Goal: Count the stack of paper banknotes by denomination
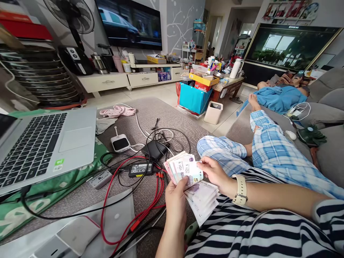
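My left hand (175,199) grips a fanned stack of banknotes (181,168) from below, thumb pressed on the front note. My right hand (213,173), with a pale watch on its wrist, pinches the right edge of the top note. A second pile of banknotes (202,200) lies on my striped lap just under the hands. Both hands sit close together above my plaid-trousered legs (268,150).
An open laptop (40,143) rests on a green cushion at the left. Black and red cables, a power brick (141,168) and a black box (154,149) sprawl over the grey mat. A person in blue lies on the sofa at right. A blue bin (194,98) stands ahead.
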{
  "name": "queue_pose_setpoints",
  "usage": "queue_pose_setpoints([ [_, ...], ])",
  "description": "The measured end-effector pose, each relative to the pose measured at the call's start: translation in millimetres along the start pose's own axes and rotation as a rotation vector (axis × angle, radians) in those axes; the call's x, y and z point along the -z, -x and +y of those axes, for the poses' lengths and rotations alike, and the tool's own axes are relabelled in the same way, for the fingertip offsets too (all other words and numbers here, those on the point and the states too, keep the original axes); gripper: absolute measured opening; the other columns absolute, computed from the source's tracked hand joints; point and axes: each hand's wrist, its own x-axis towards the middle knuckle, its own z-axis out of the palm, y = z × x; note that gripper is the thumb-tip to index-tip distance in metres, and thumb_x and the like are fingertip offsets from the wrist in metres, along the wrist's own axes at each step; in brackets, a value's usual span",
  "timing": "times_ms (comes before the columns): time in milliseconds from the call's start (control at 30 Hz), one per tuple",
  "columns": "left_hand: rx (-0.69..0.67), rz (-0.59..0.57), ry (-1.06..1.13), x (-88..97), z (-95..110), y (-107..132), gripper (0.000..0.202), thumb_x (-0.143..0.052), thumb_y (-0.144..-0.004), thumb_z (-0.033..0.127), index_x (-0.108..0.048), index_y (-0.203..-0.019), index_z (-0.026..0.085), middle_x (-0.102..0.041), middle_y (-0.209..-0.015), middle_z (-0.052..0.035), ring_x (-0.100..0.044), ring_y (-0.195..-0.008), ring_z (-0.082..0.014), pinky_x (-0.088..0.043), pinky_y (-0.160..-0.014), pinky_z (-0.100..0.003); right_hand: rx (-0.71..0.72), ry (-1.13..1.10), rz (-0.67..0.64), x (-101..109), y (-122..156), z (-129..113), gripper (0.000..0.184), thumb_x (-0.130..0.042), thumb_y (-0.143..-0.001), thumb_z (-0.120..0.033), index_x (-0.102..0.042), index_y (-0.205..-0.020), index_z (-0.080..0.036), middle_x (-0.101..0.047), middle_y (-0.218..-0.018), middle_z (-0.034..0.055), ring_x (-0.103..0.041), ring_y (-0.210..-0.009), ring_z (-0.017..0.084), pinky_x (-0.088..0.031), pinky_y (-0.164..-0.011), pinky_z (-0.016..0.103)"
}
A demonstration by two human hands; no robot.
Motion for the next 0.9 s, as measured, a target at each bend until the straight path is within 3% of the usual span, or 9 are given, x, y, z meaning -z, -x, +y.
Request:
queue_pose_setpoints([
  [467,-0.006,0.052,0.074,-11.0,7.8,8.1,0.034,-0.059,-0.072,0.018,-0.063,-0.104,0.008,-0.072,-0.093,-0.0145,-0.068,-0.084,-0.0257,-0.053,-0.078,-0.038,-0.004,-0.071,-0.055,-3.7,5.3,-9.7,0.030,-0.063,-0.076,-0.044,-0.050,-0.069,-0.017,-0.041,-0.062,-0.0043,-0.034,-0.054,0.009,-0.026,-0.049,0.022],
  [667,-0.023,0.055,0.034,-8.3,7.5,5.9,0.039,-0.061,-0.071,0.022,-0.063,-0.107,0.007,-0.071,-0.098,-0.0145,-0.067,-0.086,-0.0250,-0.052,-0.076,-0.034,0.072,-0.056,-0.084,-4.7,7.0,-15.1,0.026,-0.060,-0.080,-0.039,-0.053,-0.069,-0.017,-0.042,-0.063,-0.0038,-0.036,-0.057,0.009,-0.027,-0.052,0.022],
  [900,-0.024,0.064,-0.005,-4.8,6.4,4.6,0.042,-0.064,-0.069,0.026,-0.064,-0.105,0.006,-0.072,-0.083,-0.0103,-0.066,-0.067,-0.0199,-0.050,-0.062,-0.029,0.070,-0.034,-0.090,-3.7,6.7,-12.9,0.026,-0.058,-0.081,-0.041,-0.054,-0.071,-0.017,-0.041,-0.062,-0.0040,-0.037,-0.058,0.010,-0.028,-0.052,0.022],
])
